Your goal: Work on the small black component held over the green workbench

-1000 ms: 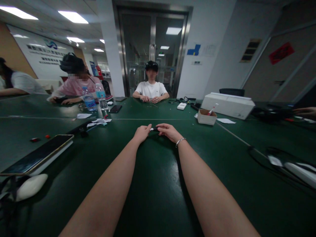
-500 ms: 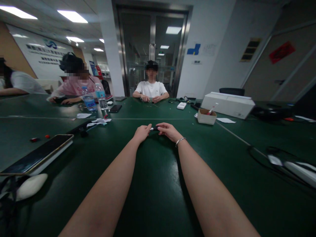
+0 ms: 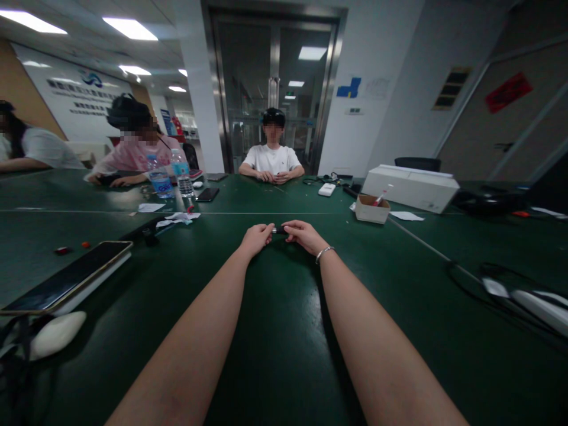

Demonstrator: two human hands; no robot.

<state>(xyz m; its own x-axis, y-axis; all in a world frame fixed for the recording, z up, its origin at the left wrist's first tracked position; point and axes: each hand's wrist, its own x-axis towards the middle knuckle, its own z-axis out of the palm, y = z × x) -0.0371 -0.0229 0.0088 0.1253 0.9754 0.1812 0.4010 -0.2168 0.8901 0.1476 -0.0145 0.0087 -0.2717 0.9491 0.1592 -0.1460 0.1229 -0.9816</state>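
Observation:
Between my two hands, just above the green table, is a small dark cylindrical object with a silvery part at its left end. My left hand pinches the silvery end between thumb and fingers. The dark right end sits in the fingertips of my right hand, which has a silver bracelet at the wrist. The object lies roughly level, and its ends are hidden by my fingers.
A phone on a white box and a white rounded object lie at left. Bottles and crumpled paper are further off. A small open box stands at right. A person sits opposite.
My hands have barely moved; my left fingertips are slightly further right, and less of the silvery part shows between my hands.

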